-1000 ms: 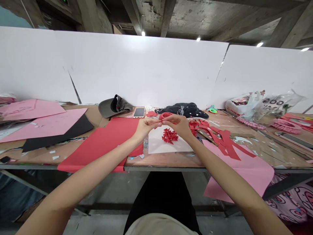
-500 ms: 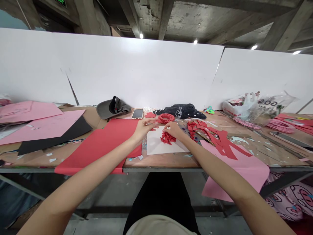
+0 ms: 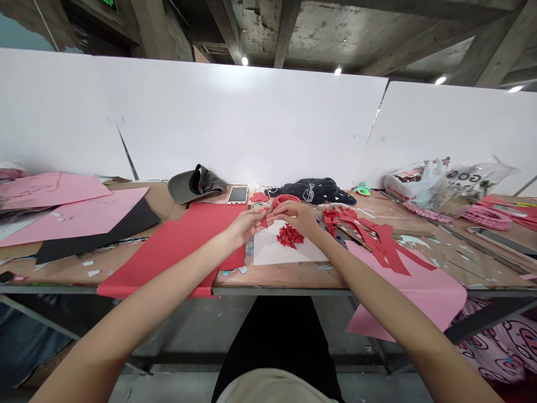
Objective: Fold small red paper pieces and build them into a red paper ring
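My left hand (image 3: 247, 225) is closed on a small red paper piece (image 3: 264, 222), whose pointed end hangs below the fingers. The fingertips of my right hand (image 3: 301, 218) are pinched and meet those of the left; what they grip is too small to make out. Under the hands, a pile of folded red paper pieces (image 3: 289, 237) lies on a white sheet (image 3: 271, 254). Just behind, partly hidden by the right hand, sits a ring of folded red paper (image 3: 286, 198). Red paper strips (image 3: 384, 246) lie right of the white sheet.
A large red sheet (image 3: 176, 243) and a pink sheet (image 3: 423, 294) hang over the table's front edge. Along the back are a cap (image 3: 188, 187), a phone (image 3: 238, 195), dark cloth (image 3: 316, 191), scissors (image 3: 361, 189) and a plastic bag (image 3: 413, 182).
My right hand has risen from the red pile to meet my left hand. The left has turned palm up and lowered slightly, and a red piece now shows beneath its fingers.
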`<control>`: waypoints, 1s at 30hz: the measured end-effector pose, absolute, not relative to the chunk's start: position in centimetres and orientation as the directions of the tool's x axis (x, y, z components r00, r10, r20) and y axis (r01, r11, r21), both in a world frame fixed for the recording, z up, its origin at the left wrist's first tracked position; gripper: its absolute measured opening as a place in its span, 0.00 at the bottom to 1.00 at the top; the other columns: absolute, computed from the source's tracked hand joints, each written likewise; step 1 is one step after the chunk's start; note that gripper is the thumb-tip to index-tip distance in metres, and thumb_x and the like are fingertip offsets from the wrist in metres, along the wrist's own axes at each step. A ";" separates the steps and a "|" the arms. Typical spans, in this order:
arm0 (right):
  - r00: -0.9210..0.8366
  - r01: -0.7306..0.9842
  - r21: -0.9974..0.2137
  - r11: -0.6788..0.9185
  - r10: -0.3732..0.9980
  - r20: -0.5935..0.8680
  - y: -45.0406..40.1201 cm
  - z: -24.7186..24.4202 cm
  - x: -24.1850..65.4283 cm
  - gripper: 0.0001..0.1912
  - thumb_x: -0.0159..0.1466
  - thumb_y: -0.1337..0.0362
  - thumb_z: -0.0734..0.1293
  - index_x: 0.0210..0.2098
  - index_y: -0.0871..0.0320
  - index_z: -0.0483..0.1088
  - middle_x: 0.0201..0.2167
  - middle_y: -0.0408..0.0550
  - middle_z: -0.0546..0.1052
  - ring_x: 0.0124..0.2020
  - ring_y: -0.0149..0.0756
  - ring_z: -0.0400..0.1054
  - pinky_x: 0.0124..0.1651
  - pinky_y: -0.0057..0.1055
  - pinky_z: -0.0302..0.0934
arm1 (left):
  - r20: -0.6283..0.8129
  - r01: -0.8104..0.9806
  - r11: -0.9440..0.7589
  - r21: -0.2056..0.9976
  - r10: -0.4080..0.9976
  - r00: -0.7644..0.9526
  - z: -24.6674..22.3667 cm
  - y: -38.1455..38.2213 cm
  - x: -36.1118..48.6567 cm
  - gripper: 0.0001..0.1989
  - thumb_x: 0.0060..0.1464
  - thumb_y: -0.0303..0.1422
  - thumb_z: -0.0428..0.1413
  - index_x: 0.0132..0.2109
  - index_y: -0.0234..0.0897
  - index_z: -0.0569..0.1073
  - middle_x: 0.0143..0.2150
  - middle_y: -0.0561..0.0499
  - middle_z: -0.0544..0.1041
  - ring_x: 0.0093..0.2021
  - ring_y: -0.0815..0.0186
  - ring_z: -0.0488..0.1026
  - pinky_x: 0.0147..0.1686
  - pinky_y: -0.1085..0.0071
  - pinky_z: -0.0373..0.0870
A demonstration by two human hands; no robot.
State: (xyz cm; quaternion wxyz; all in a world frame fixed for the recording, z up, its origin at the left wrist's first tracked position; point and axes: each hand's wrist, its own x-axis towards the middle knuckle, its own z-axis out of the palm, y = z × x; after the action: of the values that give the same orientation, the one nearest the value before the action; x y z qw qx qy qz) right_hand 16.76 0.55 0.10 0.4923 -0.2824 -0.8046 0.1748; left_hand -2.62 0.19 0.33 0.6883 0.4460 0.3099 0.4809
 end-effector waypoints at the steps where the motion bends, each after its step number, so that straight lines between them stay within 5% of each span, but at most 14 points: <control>1: -0.370 0.261 -0.562 0.785 0.620 0.693 0.5 0.2 16.9 0.09 0.60 0.58 0.70 0.36 0.55 0.78 0.38 0.50 0.78 0.40 0.37 0.73 0.43 0.36 0.71 | -0.023 -0.390 0.170 0.905 0.935 0.354 0.5 0.2 -2.6 0.06 0.49 0.27 0.64 0.36 0.34 0.78 0.41 0.42 0.81 0.43 0.60 0.80 0.46 0.69 0.76; 6: -0.314 0.274 -0.517 0.811 0.584 0.749 0.2 0.8 17.2 0.08 0.62 0.58 0.69 0.36 0.53 0.79 0.37 0.49 0.79 0.41 0.39 0.73 0.46 0.39 0.69 | 0.006 -0.371 0.151 0.916 0.920 0.391 1.0 -0.3 -2.6 0.08 0.48 0.29 0.66 0.36 0.35 0.77 0.43 0.42 0.81 0.46 0.61 0.78 0.47 0.70 0.75; 12: -0.156 0.105 -0.595 0.797 0.604 0.782 -1.2 2.0 17.0 0.08 0.59 0.57 0.71 0.38 0.50 0.79 0.38 0.47 0.76 0.41 0.36 0.72 0.47 0.38 0.71 | 0.355 -0.235 -0.299 0.925 0.901 0.251 1.1 -1.5 -2.2 0.15 0.43 0.37 0.68 0.38 0.37 0.77 0.35 0.48 0.81 0.39 0.62 0.78 0.39 0.69 0.73; 16: -0.156 0.043 -0.620 0.783 0.618 0.770 -1.9 2.2 16.7 0.12 0.58 0.59 0.73 0.43 0.51 0.77 0.40 0.46 0.78 0.43 0.36 0.73 0.51 0.39 0.71 | 0.512 -0.213 -0.472 0.856 0.830 0.221 1.4 -1.7 -1.9 0.16 0.44 0.38 0.68 0.39 0.35 0.80 0.38 0.46 0.82 0.41 0.60 0.78 0.44 0.65 0.73; 30: -0.109 0.059 -0.592 0.804 0.595 0.796 -2.2 2.1 16.5 0.07 0.55 0.63 0.74 0.35 0.54 0.78 0.34 0.45 0.81 0.39 0.38 0.77 0.46 0.39 0.74 | 0.592 -0.199 -0.558 0.805 0.777 0.215 1.4 -2.1 -1.8 0.11 0.45 0.35 0.67 0.37 0.36 0.82 0.41 0.45 0.82 0.43 0.58 0.79 0.49 0.61 0.74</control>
State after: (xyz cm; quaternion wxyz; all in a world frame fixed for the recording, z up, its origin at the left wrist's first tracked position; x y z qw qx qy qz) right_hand 16.50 -2.20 2.08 0.6269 -0.2293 -0.7133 0.2136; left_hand -1.79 -2.06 1.41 0.4157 0.6593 0.2190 0.5870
